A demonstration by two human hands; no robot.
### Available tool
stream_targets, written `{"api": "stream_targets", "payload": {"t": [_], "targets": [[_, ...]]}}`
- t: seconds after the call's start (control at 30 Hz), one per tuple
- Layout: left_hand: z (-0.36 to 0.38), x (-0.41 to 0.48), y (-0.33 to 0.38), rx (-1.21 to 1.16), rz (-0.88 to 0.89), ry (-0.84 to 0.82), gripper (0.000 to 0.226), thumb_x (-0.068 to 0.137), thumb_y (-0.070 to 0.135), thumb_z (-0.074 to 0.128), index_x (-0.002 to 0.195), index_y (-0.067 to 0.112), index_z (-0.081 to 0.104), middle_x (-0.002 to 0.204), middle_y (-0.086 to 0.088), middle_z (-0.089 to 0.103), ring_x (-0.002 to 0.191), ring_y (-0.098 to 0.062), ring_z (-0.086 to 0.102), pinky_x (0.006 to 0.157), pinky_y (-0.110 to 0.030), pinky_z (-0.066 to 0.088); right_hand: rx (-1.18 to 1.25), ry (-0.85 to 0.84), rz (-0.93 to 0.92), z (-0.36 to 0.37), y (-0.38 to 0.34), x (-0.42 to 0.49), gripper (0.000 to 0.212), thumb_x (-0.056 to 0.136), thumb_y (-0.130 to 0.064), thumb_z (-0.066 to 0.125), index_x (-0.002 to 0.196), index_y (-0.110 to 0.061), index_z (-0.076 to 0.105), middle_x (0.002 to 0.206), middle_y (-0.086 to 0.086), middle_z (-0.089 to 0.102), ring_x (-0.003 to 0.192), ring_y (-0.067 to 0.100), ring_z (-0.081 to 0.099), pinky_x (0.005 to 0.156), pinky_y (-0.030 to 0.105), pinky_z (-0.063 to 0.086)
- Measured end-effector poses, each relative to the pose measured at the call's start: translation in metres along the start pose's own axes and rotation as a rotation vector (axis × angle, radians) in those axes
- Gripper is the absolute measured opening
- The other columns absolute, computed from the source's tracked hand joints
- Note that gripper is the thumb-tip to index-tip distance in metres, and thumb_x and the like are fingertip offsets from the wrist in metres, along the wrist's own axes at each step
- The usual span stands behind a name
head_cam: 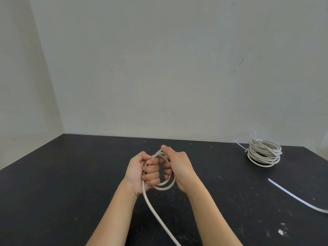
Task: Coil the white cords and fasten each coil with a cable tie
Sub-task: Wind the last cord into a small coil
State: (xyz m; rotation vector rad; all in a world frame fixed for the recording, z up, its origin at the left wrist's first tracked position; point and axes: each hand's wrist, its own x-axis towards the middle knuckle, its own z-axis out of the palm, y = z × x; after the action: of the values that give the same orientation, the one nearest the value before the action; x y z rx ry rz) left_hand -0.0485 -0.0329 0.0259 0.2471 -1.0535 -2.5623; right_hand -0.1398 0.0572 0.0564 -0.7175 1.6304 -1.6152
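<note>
White cord (164, 186) is looped in a small coil over the middle of the black tabletop (71, 183), both hands curled tight round it: left hand (142, 171), right hand (177, 167). Its loose end trails near. A finished coil (264, 153) sits far right, a cable tie (292, 196) nearer.

Coil (264, 153) far right on table (71, 183); loose tie (298, 197) nearer.

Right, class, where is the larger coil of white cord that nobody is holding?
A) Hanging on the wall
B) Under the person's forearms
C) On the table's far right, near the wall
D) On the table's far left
C: the larger coil rests on the black table at the far right near the wall, apart from the left hand and right hand, which grip a smaller white cord.
</note>
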Motion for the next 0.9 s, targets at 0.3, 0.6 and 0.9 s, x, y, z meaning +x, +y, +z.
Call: {"api": "stream_targets", "payload": {"t": [0.3,0.6,0.9], "targets": [[0.015,0.002,-0.014,0.341,0.229,0.115,0.035,0.096,0.015,0.035,0.067,0.007,0.052,0.051,-0.002,0.036,0.045,-0.015,0.037,0.049,-0.027,0.038,0.027,0.287,-0.181,-0.006,0.008,0.007,0.037,0.087,-0.012,0.043,0.051,-0.008,0.047,0.034,-0.008,0.035,0.039,0.012,0.025,0.044,0.026,0.024],[0.014,0.007,-0.022,0.347,0.441,0.541,0.038,0.095,0.011,0.038,0.057,0.011,0.040,0.042,0.004,0.027,0.035,-0.009,0.017,0.041,-0.018,0.014,-0.227,0.083,-0.211,0.004,0.015,0.012,0.029,0.092,-0.011,0.035,0.076,-0.006,0.059,0.066,0.006,0.054,0.053,0.014,0.045,0.048,0.022,0.040],[0.005,0.007,-0.002,0.016,0.836,1.000,0.030,0.095,0.011,0.037,0.065,0.012,0.041,0.047,0.003,0.029,0.033,-0.007,0.023,0.036,-0.022,0.021,-0.419,0.065,-0.246,0.019,0.018,0.001,0.045,0.103,-0.032,0.029,0.109,0.003,0.056,0.104,0.018,0.063,0.098,0.031,0.058,0.083,0.039,0.046]]}}
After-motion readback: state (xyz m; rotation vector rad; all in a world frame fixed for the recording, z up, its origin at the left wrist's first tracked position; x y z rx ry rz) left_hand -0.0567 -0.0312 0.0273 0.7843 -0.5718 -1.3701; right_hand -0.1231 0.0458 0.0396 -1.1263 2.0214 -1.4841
